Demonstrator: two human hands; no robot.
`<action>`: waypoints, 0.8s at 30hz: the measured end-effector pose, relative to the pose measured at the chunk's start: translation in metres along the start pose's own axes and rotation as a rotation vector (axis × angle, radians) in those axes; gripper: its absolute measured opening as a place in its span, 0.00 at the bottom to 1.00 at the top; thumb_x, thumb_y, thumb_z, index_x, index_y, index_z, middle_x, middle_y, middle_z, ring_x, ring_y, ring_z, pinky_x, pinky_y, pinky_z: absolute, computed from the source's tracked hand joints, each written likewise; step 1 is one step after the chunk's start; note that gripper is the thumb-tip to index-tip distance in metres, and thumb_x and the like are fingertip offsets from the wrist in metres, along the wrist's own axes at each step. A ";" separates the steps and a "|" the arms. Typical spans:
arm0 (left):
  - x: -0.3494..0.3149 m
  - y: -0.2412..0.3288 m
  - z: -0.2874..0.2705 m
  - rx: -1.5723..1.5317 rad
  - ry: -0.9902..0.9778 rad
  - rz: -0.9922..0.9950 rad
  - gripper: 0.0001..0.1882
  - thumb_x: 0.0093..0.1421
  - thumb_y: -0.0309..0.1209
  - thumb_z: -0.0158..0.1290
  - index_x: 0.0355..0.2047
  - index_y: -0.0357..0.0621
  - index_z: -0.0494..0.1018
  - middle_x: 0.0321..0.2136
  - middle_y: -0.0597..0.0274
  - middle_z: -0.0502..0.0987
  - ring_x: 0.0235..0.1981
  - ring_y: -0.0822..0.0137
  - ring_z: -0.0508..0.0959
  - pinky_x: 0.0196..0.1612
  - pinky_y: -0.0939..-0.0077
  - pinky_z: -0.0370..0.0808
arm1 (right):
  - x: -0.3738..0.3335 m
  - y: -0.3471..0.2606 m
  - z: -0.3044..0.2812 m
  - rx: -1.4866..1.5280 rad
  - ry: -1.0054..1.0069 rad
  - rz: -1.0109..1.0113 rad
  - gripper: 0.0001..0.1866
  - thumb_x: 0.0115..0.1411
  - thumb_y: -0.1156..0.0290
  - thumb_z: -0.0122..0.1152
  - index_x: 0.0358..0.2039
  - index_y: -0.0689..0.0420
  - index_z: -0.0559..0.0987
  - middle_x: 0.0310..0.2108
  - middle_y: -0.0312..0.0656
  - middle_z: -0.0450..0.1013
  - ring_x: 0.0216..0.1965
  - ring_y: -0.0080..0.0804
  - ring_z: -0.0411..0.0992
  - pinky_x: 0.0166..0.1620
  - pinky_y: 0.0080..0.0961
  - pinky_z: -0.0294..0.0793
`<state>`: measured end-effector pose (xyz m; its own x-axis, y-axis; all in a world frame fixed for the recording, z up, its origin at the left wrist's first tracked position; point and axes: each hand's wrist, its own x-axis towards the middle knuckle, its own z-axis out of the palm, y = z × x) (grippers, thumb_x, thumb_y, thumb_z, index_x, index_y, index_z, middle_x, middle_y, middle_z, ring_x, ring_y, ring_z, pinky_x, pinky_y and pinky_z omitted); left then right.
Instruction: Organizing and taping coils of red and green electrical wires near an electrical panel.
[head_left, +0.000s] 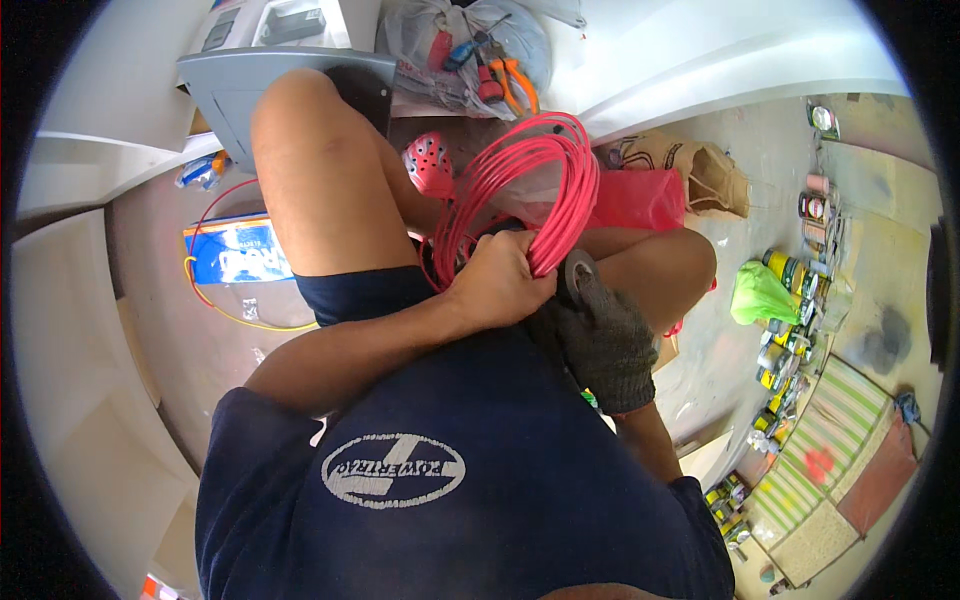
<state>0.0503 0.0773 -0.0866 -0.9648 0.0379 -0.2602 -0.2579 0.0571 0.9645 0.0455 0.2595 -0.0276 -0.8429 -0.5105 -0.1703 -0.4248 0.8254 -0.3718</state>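
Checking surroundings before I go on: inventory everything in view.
Cable coil: one, red, centre
Hand tools: several, mixed colours, top
Clear bag: one, transparent, top centre
White casing: one, white, top left
Panel: one, grey, upper left
Shoe: one, red, left of coil
Plastic: one, red, upper right
Paper bag: one, brown, upper right
Flat packet: one, blue-white, left
Thin cable: one, red-yellow, left
Cans: many, mostly yellow-black, right
Green bag: one, lime, right
Striped mat: one, green-white, lower right
Shirt: one, navy, bottom
Knees: two, bare, flanking coil
Left fingers: one set, bare, gripping coil
Right fingers: one set, dark gloved, beside coil
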 end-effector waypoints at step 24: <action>-0.002 -0.004 -0.004 0.029 -0.094 -0.079 0.08 0.53 0.27 0.60 0.31 0.35 0.75 0.22 0.64 0.76 0.25 0.75 0.75 0.31 0.75 0.74 | -0.001 -0.011 -0.003 -0.100 0.011 0.073 0.20 0.58 0.53 0.59 0.47 0.49 0.75 0.28 0.48 0.73 0.29 0.47 0.74 0.30 0.45 0.73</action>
<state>0.0533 0.0727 -0.0895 -0.9321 0.1249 -0.3400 -0.3302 0.0925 0.9393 0.0497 0.2517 -0.0210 -0.8760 -0.4463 -0.1829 -0.3930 0.8803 -0.2658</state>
